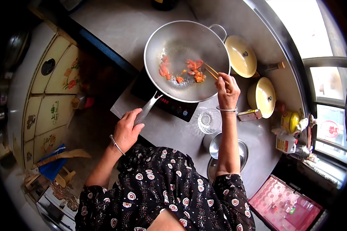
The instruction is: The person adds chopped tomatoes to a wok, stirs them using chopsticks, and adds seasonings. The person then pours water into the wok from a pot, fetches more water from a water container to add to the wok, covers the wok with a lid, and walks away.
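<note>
Two hands worked at one wide, round, silver metal wok (181,36), forward of and between them.
Reddish-orange food (199,77) lay there in several clumps, too merged to count, forward-left of the nearer right hand (228,90), which pinched one pair of slim brown wooden chopsticks (211,71) slanting that way; the left hand (126,130) gripped one long silver handle (145,111) running forward-right into the wok.

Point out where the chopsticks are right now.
In the head view, the chopsticks are right of centre, in the right hand, angled over the right side of the pan with their tips near the red-orange food pieces.
</note>
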`<state>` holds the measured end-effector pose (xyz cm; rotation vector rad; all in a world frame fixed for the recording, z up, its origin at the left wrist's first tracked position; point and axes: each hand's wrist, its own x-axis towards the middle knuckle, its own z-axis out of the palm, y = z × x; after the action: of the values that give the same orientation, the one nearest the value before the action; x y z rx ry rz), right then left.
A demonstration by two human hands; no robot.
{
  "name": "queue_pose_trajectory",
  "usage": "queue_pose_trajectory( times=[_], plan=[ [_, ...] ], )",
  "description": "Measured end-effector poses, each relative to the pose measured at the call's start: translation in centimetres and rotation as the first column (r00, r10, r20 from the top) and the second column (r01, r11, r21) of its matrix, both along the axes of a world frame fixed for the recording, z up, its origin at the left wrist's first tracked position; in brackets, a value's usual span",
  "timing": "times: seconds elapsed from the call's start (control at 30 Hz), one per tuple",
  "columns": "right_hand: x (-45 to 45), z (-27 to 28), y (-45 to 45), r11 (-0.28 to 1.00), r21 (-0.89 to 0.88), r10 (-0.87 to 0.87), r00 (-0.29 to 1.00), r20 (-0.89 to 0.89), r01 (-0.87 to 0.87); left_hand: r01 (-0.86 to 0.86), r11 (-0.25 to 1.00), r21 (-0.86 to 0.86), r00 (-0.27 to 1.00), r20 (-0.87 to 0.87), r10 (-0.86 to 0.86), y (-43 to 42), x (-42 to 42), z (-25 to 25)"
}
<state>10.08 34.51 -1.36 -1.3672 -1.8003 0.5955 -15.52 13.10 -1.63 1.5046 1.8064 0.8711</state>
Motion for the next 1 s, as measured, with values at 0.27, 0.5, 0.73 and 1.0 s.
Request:
queue_pose_trajectory(
  times=[0.27, 0.5, 0.73, 1.0],
  plan=[
    [-3.0, 2.4, -5.8, 0.943, -0.130, 0.298, 0.951, -0.080, -0.306, -0.003, 0.999, -0.035, 0.976, 0.215, 0.011, 0.3, -0.6, -1.8],
    [0.2, 0.9, -3.2, 0.997, -0.081, -0.022, 0.985, -0.171, 0.009, 0.005, 0.998, -0.060, 0.973, 0.230, 0.009, 0.3, -0.7, -2.0],
    [-2.1, -0.9, -4.8, 0.979, -0.182, 0.034, 0.957, -0.289, -0.090, 0.021, 0.999, -0.046, 0.979, 0.203, -0.011, 0.4, -0.6, -1.8],
    [-2.0, -1.2, -2.7, 0.992, -0.117, 0.017, 0.965, -0.263, -0.050, 0.012, 0.999, -0.051, 0.982, 0.190, -0.002, 0.5, -0.6, -1.8]
  ],
)
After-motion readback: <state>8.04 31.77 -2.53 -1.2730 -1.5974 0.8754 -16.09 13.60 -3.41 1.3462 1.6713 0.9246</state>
